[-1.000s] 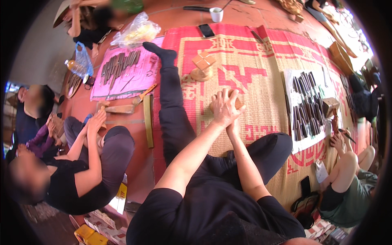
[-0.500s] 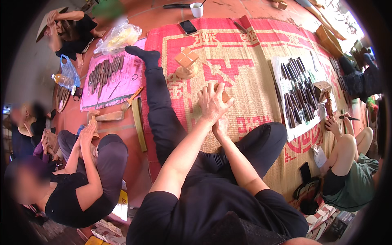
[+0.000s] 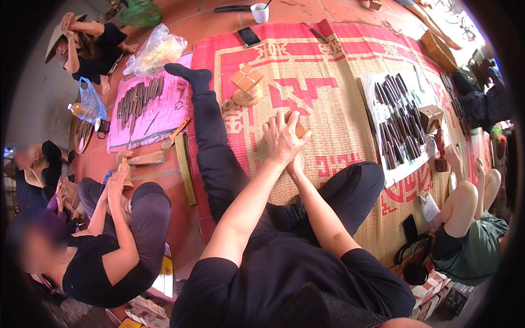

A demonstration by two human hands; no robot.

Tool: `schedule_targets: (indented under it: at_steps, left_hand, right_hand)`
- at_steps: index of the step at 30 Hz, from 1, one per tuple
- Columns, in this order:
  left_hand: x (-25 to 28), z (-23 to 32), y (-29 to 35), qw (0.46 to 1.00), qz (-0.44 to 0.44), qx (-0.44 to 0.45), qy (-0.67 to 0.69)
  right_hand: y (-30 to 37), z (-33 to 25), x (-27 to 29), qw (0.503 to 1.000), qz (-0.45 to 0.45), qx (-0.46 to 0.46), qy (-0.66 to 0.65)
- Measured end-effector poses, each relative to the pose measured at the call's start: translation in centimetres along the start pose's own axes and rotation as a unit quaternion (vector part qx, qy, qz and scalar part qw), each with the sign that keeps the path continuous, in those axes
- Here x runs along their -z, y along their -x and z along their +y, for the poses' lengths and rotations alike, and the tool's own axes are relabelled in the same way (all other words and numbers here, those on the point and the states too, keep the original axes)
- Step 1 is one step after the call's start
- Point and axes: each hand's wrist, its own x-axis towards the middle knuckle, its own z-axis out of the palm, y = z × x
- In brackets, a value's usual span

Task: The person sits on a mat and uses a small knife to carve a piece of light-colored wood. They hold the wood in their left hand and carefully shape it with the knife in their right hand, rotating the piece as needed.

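In front of me, over the woven mat (image 3: 339, 131), my left hand (image 3: 281, 138) is wrapped over a brown wooden piece (image 3: 299, 130), of which only one side shows past the fingers. My right hand (image 3: 296, 165) is tucked underneath and behind the left one; its fingers are hidden. Just beyond my hands stands a pale turned wooden stand (image 3: 247, 97) with a square block (image 3: 246, 78) on top, crossed by light lines.
Carving tools (image 3: 402, 123) lie in rows on a white sheet at right, near a carved figure (image 3: 439, 145). More tools (image 3: 139, 104) lie on pink cloth at left. Co-workers sit on both sides. A phone (image 3: 249, 37) and white cup (image 3: 260, 13) lie beyond.
My hands keep almost the same place and grip. At right, the co-worker's hands have shifted, the dark tool no longer shows, and the carved figure now shows whole.
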Motion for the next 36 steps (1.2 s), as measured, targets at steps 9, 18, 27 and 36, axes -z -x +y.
schedule_targets:
  at_steps: [9,18,27,36]
  left_hand:
    - [-0.3,-0.3,-0.1,1.0,-0.002,0.007,0.005]
    - [-0.2,-0.2,0.0,1.0,0.004,-0.004,0.005]
    - [0.0,0.2,-0.1,1.0,0.0,0.0,0.002]
    - [-0.3,-0.2,0.0,1.0,-0.001,0.006,0.0]
  right_hand:
    - [0.7,-1.1,0.8,0.999,0.011,0.01,-0.04]
    - [-1.1,1.2,-0.2,0.988,0.054,0.124,-0.072]
    - [-0.8,1.2,0.0,0.998,0.033,0.058,-0.007]
    - [0.0,-0.1,1.4,0.996,0.034,0.084,-0.026]
